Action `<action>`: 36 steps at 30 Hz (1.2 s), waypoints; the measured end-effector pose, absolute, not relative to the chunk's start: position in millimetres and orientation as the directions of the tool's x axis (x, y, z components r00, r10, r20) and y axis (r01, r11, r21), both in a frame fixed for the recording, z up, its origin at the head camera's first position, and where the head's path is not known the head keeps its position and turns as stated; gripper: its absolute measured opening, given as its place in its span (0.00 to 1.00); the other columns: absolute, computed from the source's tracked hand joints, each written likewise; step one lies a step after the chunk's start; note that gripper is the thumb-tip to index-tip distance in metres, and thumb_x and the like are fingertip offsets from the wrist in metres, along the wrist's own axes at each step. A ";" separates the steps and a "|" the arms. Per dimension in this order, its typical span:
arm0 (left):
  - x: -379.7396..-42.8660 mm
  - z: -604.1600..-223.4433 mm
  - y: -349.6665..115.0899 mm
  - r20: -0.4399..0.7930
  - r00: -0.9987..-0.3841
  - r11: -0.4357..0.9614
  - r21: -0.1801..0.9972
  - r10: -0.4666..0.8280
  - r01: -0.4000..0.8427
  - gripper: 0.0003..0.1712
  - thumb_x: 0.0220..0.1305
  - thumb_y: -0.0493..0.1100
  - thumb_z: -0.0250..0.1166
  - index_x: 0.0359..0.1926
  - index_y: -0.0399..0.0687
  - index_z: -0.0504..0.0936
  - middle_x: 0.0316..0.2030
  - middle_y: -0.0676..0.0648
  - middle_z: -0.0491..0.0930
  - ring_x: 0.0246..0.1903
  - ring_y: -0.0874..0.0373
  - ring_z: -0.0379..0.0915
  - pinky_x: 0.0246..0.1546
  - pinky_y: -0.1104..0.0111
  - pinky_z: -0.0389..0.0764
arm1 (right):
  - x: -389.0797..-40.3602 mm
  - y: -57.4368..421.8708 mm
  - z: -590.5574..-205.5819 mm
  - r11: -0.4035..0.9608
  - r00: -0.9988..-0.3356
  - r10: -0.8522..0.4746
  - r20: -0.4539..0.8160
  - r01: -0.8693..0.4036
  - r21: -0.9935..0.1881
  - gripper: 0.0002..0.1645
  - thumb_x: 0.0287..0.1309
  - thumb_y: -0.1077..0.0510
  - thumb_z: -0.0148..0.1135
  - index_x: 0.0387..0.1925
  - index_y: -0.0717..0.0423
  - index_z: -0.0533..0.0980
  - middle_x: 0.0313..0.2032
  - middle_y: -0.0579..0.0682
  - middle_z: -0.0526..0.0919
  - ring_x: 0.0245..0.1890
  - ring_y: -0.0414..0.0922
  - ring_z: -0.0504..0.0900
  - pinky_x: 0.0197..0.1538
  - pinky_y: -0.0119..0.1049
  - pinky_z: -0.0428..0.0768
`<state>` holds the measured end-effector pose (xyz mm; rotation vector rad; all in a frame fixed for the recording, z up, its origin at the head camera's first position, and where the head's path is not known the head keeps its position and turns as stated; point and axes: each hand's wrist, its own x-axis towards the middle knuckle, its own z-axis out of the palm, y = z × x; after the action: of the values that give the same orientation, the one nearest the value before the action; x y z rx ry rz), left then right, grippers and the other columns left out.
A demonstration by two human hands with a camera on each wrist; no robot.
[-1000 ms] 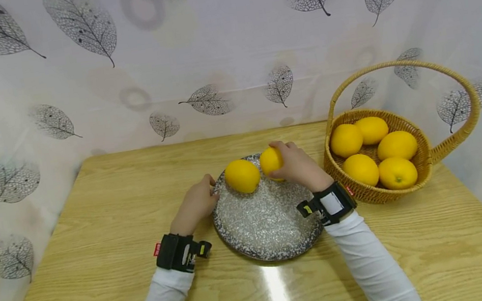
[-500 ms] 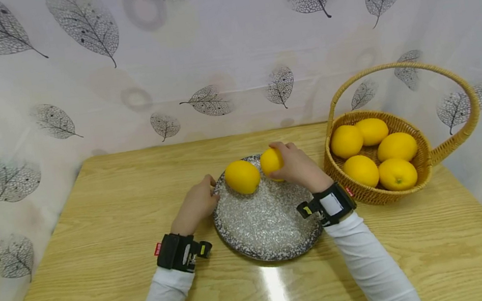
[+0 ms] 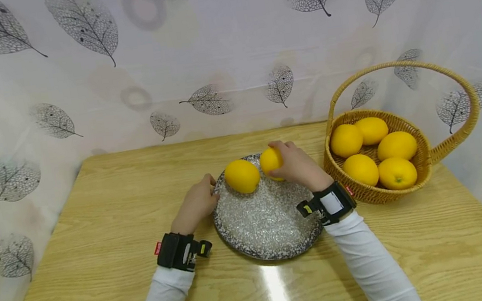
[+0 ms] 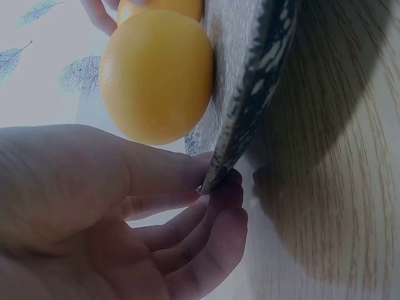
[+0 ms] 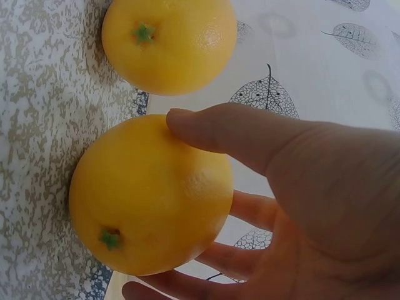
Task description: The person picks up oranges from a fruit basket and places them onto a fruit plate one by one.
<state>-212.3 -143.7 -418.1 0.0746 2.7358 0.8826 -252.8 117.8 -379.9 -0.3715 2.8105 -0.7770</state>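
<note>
A round speckled grey plate [image 3: 270, 226] with a dark rim lies on the table in front of me. My left hand [image 3: 195, 206] pinches its left edge; in the left wrist view the thumb is on top and fingers curl beneath the rim [image 4: 247, 100]. At the plate's far right, my right hand [image 3: 301, 166] grips a yellow-orange orange [image 5: 144, 194], thumb on one side and fingers round the other. This fruit touches the plate and shows a green stem mark. Beside it, a second orange [image 3: 242, 176] sits on the plate, untouched by either hand.
To the right stands a wicker basket [image 3: 374, 196] with a tall arched handle [image 3: 395, 64], holding several more oranges [image 3: 396, 146]. The wooden table [image 3: 107, 215] meets a leaf-patterned cloth [image 3: 225, 39] at the back and sides.
</note>
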 end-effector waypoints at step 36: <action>-212.3 -415.2 -143.4 -0.253 -0.959 0.816 0.576 0.128 -0.043 0.20 0.74 0.38 0.58 0.62 0.37 0.69 0.41 0.38 0.81 0.33 0.51 0.74 0.31 0.67 0.73 | -254.4 121.6 -380.3 0.832 -0.954 -0.273 -0.121 -0.171 -0.527 0.48 0.64 0.52 0.68 0.78 0.57 0.56 0.70 0.72 0.62 0.63 0.68 0.75 0.62 0.62 0.76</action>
<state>-212.3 -143.4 -415.2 0.0647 2.7200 0.8731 -254.4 121.6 -380.3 -0.3452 2.8219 -0.7849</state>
